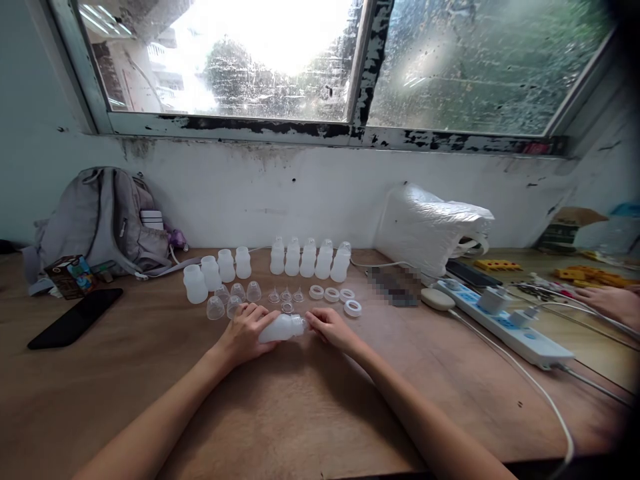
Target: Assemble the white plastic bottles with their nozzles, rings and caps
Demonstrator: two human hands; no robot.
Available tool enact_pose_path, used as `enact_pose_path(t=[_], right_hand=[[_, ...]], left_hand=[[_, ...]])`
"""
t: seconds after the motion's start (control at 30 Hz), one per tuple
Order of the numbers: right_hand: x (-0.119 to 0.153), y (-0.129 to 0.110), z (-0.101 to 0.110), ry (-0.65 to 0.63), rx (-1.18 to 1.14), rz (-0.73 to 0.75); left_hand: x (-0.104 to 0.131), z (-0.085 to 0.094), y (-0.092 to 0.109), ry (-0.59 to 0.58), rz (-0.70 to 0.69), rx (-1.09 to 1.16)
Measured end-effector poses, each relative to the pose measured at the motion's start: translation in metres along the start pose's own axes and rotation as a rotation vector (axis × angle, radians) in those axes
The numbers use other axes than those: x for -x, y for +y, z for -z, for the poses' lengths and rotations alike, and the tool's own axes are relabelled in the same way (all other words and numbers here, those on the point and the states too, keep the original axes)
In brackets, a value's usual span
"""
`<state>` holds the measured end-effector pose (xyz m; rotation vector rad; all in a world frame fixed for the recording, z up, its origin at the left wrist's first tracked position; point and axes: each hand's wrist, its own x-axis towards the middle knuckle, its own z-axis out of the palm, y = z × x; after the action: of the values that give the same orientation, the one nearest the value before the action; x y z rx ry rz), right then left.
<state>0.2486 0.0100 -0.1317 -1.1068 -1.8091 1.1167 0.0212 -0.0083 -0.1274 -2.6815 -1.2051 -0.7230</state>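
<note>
My left hand (245, 332) is wrapped round a frosted baby bottle (277, 329), which lies on its side above the table with its neck toward the right. At that end, my right hand (327, 327) pinches the bottle's clear nipple; the fingers partly hide it. Just beyond my hands lie several clear nipples (285, 295) and several white collar rings (331, 295). Clear dome caps (215, 307) sit near my left hand. Behind them stand several open bottle bodies (195, 285). Several capped bottles (310, 258) form a row at the back.
On the left are a grey backpack (107, 220), a small box (71, 277) and a black phone (75, 319). To the right lie a power strip (505, 327) with plugs and cables, and a white plastic bag (430, 230). Another person's hand (610, 303) shows at the far right.
</note>
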Motion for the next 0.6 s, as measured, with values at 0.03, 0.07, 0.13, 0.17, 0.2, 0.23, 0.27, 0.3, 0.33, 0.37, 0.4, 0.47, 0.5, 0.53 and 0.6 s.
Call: enact_pose_path(t=[0.03,0.07,0.13,0.17,0.2,0.23,0.27,0.3,0.33,0.37,0.4,0.47,0.5,0.53,0.6], right_hand=[[0.0,0.001,0.0,0.026,0.007,0.002],[-0.001,0.001,-0.001,0.056,0.003,0.0],[0.0,-0.001,-0.002,0.109,-0.052,-0.002],[0.001,-0.003,-0.003,0.113,-0.106,0.004],[0.002,-0.007,-0.003,0.097,-0.175,0.014],[0.004,-0.012,-0.003,0.064,-0.251,0.028],[0.006,-0.017,-0.004,0.021,-0.328,0.041],[0.008,-0.022,-0.005,-0.024,-0.397,0.049],[0.01,-0.027,-0.006,-0.058,-0.455,0.053],[0.012,-0.031,-0.007,-0.075,-0.502,0.056],[0.013,-0.034,-0.008,-0.077,-0.539,0.058],[0.014,-0.037,-0.01,-0.058,-0.579,0.055],[0.014,-0.037,-0.011,-0.043,-0.586,0.05],[0.014,-0.037,-0.011,-0.029,-0.59,0.044],[0.014,-0.037,-0.011,-0.011,-0.617,0.022]], left_hand=[[0.0,-0.001,0.001,-0.002,-0.004,0.025],[0.0,-0.001,0.001,-0.004,-0.006,0.058],[0.001,-0.002,0.003,0.001,0.02,0.132],[0.001,-0.002,0.005,0.008,0.055,0.173],[0.0,-0.001,0.007,0.013,0.099,0.222],[0.0,0.001,0.009,0.011,0.148,0.286],[-0.001,0.003,0.011,-0.004,0.2,0.368],[-0.002,0.005,0.014,-0.034,0.248,0.469],[-0.004,0.007,0.017,-0.081,0.289,0.589],[-0.006,0.009,0.021,-0.143,0.323,0.725],[-0.007,0.011,0.024,-0.208,0.354,0.864],[-0.01,0.013,0.03,-0.31,0.401,1.096],[-0.011,0.013,0.033,-0.325,0.414,1.163],[-0.011,0.014,0.036,-0.315,0.425,1.194],[-0.01,0.015,0.042,-0.276,0.465,1.234]])
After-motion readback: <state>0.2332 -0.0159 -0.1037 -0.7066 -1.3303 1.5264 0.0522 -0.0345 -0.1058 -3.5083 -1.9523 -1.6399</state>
